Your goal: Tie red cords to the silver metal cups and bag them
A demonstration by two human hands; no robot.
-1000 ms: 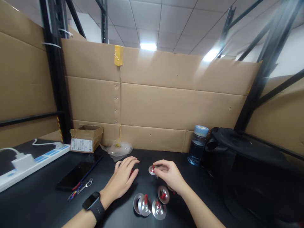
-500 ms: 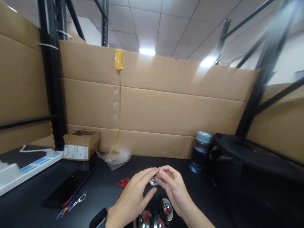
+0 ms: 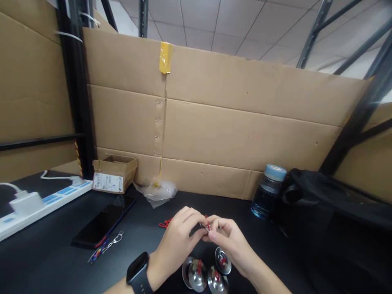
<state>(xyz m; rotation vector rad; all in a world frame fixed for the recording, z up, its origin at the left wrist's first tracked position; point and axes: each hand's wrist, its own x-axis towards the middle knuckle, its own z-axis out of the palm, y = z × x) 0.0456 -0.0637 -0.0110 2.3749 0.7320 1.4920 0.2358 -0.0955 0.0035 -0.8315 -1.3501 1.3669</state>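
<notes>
Between my hands is a small metal finger cymbal [image 3: 206, 227], mostly hidden by fingers, with a red cord [image 3: 208, 225] showing at it. My left hand [image 3: 183, 229], a watch on its wrist, pinches it from the left with thumb and fingertips. From the other side, my right hand [image 3: 228, 237] closes its thumb and forefinger on the cymbal and cord. Below the hands lie several silver finger cymbals [image 3: 197, 279] with red cords at their centres. More red cords [image 3: 165, 223] lie on the table, partly behind my left hand.
At the left are a white power strip [image 3: 58, 204], a black phone [image 3: 102, 222] and a patterned strap with a metal clasp [image 3: 105, 247]. Further back stand an open cardboard box [image 3: 114, 173] and a plastic bag [image 3: 159, 192]. A water bottle [image 3: 266, 192] and black bag [image 3: 333, 228] occupy the right.
The view has tilted down, showing more of the cymbals on the table. Red cord now shows between my fingers, and my left thumb has closed in toward the held cymbal.
</notes>
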